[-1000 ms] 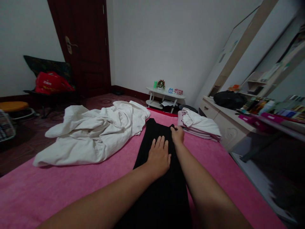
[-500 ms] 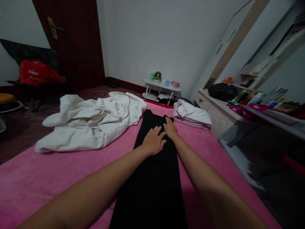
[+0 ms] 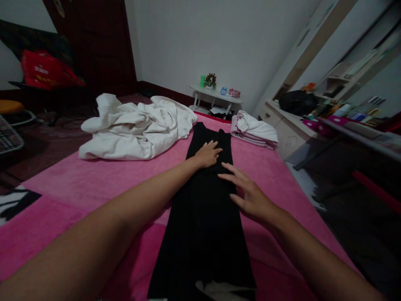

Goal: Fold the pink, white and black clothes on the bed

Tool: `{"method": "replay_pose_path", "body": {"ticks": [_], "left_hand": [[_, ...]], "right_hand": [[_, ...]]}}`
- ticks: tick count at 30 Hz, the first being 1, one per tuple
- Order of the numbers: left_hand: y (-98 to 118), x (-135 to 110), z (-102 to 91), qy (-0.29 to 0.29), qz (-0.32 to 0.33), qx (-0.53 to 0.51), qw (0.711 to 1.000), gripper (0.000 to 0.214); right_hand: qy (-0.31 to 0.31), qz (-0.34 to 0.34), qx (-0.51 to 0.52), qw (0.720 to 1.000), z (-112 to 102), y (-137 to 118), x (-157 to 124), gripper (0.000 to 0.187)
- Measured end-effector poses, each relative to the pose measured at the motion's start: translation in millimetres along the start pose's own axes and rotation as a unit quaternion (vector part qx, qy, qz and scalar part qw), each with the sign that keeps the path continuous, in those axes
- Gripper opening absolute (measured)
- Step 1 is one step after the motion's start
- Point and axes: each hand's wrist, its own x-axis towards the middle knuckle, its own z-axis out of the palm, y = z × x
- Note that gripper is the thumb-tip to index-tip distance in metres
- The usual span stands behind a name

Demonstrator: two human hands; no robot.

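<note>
A long black garment (image 3: 203,217) lies flat and lengthwise on the pink bed cover (image 3: 125,179); its exact kind I cannot tell. My left hand (image 3: 207,154) rests flat on its upper part with the fingers spread. Over the garment's right edge, nearer to me, is my right hand (image 3: 249,190), fingers apart and holding nothing. Whether its fingertips touch the cloth I cannot tell. At the garment's near end a pale patch (image 3: 222,289) shows at the bottom of the view.
A crumpled white cloth (image 3: 140,129) lies on the bed's left side. Folded white and pink cloth (image 3: 255,129) sits at the far right corner. Beyond stands a small white table (image 3: 216,94). A cluttered dresser (image 3: 282,125) flanks the bed on the right.
My right hand has drawn back from the garment's far end toward me along its right edge. My left hand stays flat on the cloth. The view has tilted downward.
</note>
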Motion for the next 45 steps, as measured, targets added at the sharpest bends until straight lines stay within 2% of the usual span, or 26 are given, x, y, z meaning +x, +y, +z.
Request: {"method": "replay_pose_path", "body": {"ticks": [3, 7, 12, 14, 17, 21, 26, 29, 31, 34, 37, 40, 43, 45], "left_hand": [[-2, -1, -5.6, -0.025, 0.011, -0.014, 1.0, 0.051], [-4, 0, -11.2, -0.043, 0.018, -0.025, 0.999, 0.051], [-8, 1, -12.8, -0.052, 0.031, -0.026, 0.998, 0.051], [-9, 2, -11.4, -0.053, 0.036, -0.024, 0.998, 0.051], [-9, 3, -7.8, -0.045, 0.037, -0.018, 0.998, 0.051], [-9, -5, -4.5, -0.008, 0.055, -0.034, 0.998, 0.05], [-25, -48, -8.4, 0.002, 0.131, -0.182, 0.975, 0.039], [-44, -87, -15.9, -0.014, 0.179, -0.251, 0.951, 0.047], [-55, -112, -24.5, -0.02, 0.191, -0.255, 0.948, 0.052], [-61, -141, -42.0, -0.022, 0.197, -0.198, 0.96, 0.051], [-53, -159, -60.7, -0.048, 0.245, -0.129, 0.96, 0.049], [-34, -169, -73.8, -0.082, 0.321, -0.091, 0.939, 0.051], [-14, -176, -77.8, -0.107, 0.374, -0.094, 0.916, 0.041], [-2, -181, -77.3, -0.113, 0.385, -0.122, 0.908, 0.037]], "right_hand": [[-0.034, -0.041, -0.024, 0.998, -3, -23, -19, 0.062], [-0.065, -0.064, -0.037, 0.995, -7, -42, -27, 0.059], [-0.021, -0.101, 0.03, 0.994, -1, -62, -29, 0.06], [-0.03, -0.11, 0.036, 0.993, 5, -67, -34, 0.062], [-0.081, -0.112, 0.032, 0.99, 14, -68, -43, 0.057], [-0.103, -0.112, 0.034, 0.988, 14, -68, -55, 0.047], [-0.082, -0.136, 0.011, 0.987, 0, -73, -65, 0.046], [-0.083, -0.158, -0.05, 0.983, -10, -61, -68, 0.04], [-0.088, -0.157, -0.105, 0.978, -16, -43, -67, 0.041], [-0.076, -0.106, -0.164, 0.978, -22, -18, -61, 0.05], [-0.08, -0.087, -0.168, 0.979, -22, -7, -54, 0.054], [-0.11, -0.112, -0.159, 0.975, -19, -11, -45, 0.057], [-0.157, -0.159, -0.135, 0.965, -13, -21, -40, 0.052], [-0.155, -0.175, -0.093, 0.968, -8, -27, -38, 0.044]]}}
